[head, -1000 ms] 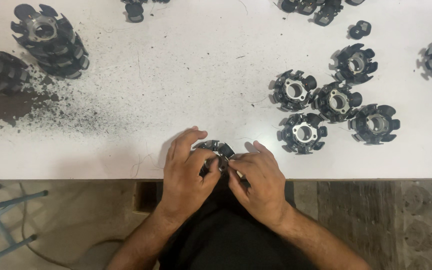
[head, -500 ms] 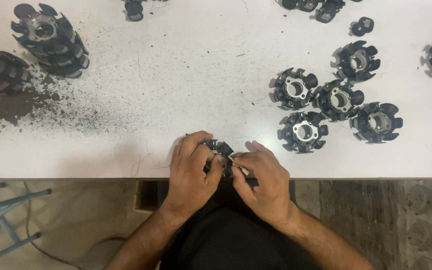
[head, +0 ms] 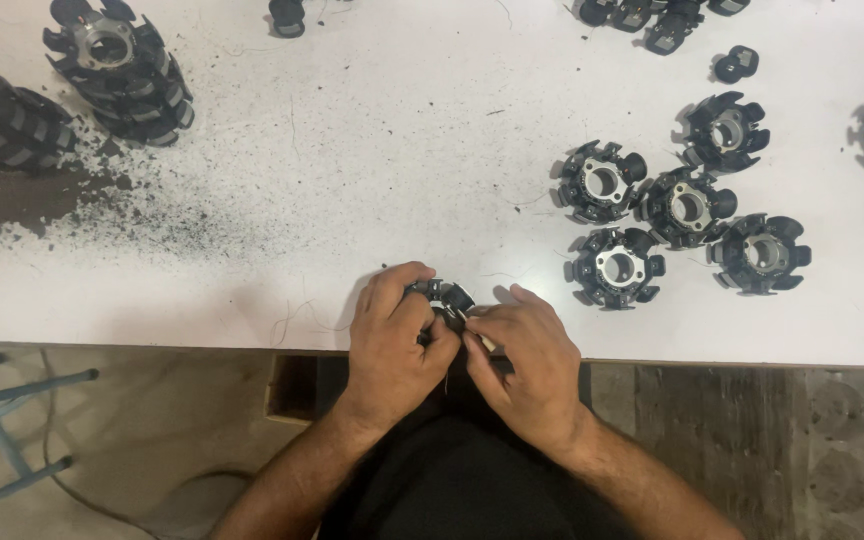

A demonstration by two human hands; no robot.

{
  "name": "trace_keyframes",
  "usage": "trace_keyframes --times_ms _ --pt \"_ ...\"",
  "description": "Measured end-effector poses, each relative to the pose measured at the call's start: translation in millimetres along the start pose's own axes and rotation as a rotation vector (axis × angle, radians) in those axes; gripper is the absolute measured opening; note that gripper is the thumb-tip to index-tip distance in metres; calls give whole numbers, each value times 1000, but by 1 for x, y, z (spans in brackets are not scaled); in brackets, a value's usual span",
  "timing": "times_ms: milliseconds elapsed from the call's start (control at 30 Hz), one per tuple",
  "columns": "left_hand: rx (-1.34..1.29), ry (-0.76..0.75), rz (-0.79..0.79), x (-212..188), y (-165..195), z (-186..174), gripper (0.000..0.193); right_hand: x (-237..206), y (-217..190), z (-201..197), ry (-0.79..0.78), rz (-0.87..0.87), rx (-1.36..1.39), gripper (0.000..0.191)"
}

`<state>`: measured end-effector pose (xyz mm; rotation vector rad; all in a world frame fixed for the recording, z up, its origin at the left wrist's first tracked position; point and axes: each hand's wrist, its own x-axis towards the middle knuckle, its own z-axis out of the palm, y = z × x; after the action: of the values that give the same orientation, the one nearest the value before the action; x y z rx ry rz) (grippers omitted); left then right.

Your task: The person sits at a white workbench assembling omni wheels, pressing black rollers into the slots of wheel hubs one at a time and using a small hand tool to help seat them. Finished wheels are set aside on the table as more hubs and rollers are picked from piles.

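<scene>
while both hands meet at the table edge (head: 252, 335), the left hand (head: 392, 340) clasps the small black stator (head: 444, 296) (right hand (head: 524, 360) pinching its side).

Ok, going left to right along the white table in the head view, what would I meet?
Stacked black toothed rings → dark dust patch → left hand → small black part held at the table edge → right hand → cluster of single black rings.
</scene>
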<state>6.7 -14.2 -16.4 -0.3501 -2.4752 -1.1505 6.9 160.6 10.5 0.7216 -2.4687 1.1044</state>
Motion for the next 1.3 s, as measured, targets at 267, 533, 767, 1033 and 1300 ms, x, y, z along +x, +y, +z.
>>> trace_keyframes --times_ms 267,533,767,1033,1300 --pt "-105 19 -7 -1 0 -6 15 -3 -1 8 16 -13 -28 27" --pt "-29 -90 -69 -1 8 -17 21 -9 0 6 17 -17 -28 30" --pt "8 -59 44 7 4 -20 20 -2 7 12 36 -43 -25 29" --pt "117 -80 36 16 9 -21 20 -4 9 10 70 -17 48 25" --pt "121 -18 113 12 3 -22 17 -6 14 15 57 -29 49 27"
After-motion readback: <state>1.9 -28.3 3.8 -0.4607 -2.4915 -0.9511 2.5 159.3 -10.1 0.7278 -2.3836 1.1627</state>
